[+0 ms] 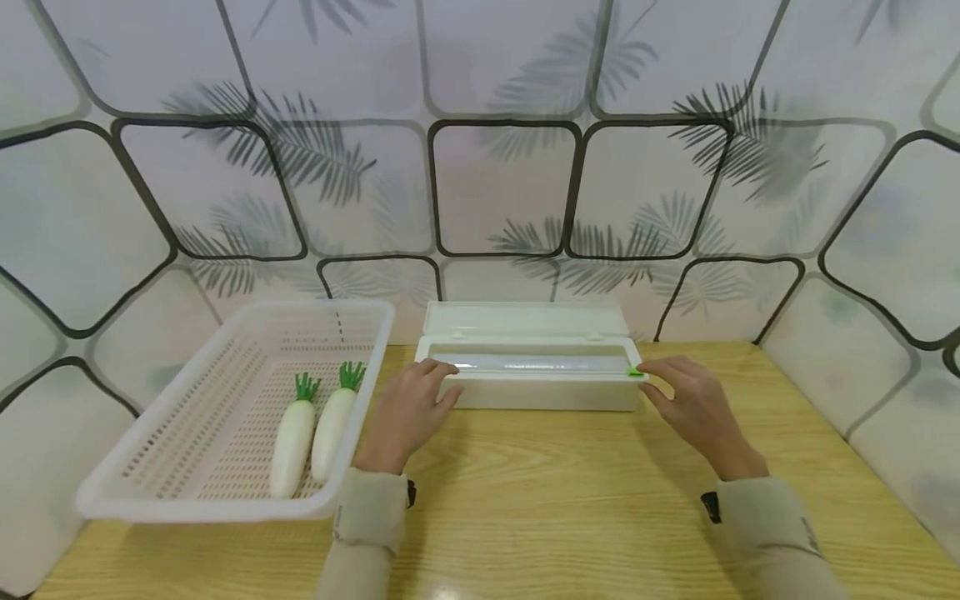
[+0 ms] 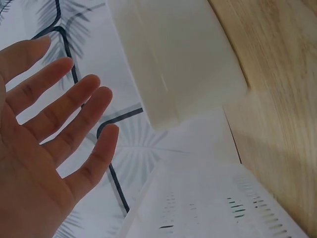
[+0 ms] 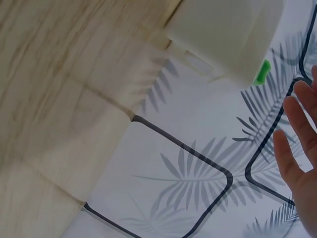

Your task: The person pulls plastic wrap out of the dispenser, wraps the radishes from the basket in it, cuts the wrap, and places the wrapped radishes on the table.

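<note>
A white cling film dispenser box (image 1: 543, 395) stands on the table with its lid (image 1: 525, 317) raised at the back. Inside lies a roll of clear film (image 1: 540, 362). My left hand (image 1: 408, 408) is at the box's left end, its fingertips overlapping the front rim in the head view; the left wrist view shows its fingers spread and loosely bent. At the right end, the fingertips of my right hand (image 1: 693, 408) are right by the green slide cutter (image 1: 635, 372). The right wrist view shows part of that hand, fingers fairly straight, with thumb hidden.
To the left, a white perforated plastic basket (image 1: 225, 507) holds two white radishes (image 1: 293, 450) with green tops. The wooden table (image 1: 555, 500) backs onto a wall (image 1: 502, 192) patterned with dark lines and leaves.
</note>
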### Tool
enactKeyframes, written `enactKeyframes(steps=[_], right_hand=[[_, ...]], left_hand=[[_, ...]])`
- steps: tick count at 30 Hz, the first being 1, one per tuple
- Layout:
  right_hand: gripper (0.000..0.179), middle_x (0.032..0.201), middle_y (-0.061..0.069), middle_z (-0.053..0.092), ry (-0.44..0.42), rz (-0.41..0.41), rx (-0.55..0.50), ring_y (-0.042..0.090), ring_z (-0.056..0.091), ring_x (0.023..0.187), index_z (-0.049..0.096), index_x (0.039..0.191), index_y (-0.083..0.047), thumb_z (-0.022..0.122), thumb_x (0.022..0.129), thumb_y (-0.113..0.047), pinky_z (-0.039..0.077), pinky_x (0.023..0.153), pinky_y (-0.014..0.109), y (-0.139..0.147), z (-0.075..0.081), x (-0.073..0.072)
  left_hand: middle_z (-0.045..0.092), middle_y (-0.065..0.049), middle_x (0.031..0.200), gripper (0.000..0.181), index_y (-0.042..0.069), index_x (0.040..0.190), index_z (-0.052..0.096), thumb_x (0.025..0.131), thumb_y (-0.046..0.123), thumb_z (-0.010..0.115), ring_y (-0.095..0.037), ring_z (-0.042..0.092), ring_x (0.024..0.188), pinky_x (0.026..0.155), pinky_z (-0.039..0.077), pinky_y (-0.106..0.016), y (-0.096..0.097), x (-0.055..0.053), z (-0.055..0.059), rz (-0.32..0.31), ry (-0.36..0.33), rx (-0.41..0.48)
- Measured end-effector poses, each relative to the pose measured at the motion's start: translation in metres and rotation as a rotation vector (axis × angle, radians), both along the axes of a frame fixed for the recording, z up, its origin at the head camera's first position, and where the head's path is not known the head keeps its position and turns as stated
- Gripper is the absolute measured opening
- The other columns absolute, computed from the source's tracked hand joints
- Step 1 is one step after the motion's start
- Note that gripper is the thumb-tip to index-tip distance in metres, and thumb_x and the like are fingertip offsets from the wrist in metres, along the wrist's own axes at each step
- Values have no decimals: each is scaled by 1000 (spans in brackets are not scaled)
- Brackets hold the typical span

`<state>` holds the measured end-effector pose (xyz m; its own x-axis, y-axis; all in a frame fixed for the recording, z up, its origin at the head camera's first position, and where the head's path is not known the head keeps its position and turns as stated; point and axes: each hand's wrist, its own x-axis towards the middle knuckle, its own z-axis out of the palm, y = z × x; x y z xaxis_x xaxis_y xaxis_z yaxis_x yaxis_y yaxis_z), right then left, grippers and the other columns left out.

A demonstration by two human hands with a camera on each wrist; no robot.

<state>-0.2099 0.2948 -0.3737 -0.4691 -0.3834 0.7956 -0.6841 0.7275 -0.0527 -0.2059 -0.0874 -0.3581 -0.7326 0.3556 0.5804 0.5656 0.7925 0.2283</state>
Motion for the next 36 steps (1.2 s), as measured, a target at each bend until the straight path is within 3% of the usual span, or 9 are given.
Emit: enactKeyframes(steps=[7,10,16,29,36], right_hand=[[39,93,17,72,2,27,-10,35,67,84,73,98,5,87,63,15,55,69,48,-7,-5,-9],[38,93,17,72,-7,33,-1,35,66,84,73,98,5,87,64,14,54,69,49,-9,-7,-13],[31,93,18,72,-23,30,-11,35,64,83,73,97,6,86,69,9,53,69,49,-10,-11,-19],[29,91,16,73,-60,-8,7,34,64,84,75,95,3,85,69,11,54,66,49,-12,-20,-29],[31,90,14,73,-43,22,44,32,65,82,75,94,3,87,67,12,54,65,47,-11,-18,-33]], left_hand=[[70,-16,106,19,-1,105,73,91,11,77,-33,67,89,68,58,-42,-1,-12,-7,21,52,20],[69,-18,111,20,-1,106,72,90,10,77,-35,65,96,76,57,-46,-2,-16,-11,32,66,22],[64,-21,125,26,0,114,69,92,12,75,-40,59,112,92,52,-54,-4,-24,-19,33,22,-1],[66,-16,122,24,1,115,70,93,10,74,-38,59,113,91,52,-54,-9,-36,-19,-19,11,-22],[69,-13,120,19,1,110,72,92,8,74,-37,59,114,93,51,-54,-13,-40,-21,-18,-4,-44]])
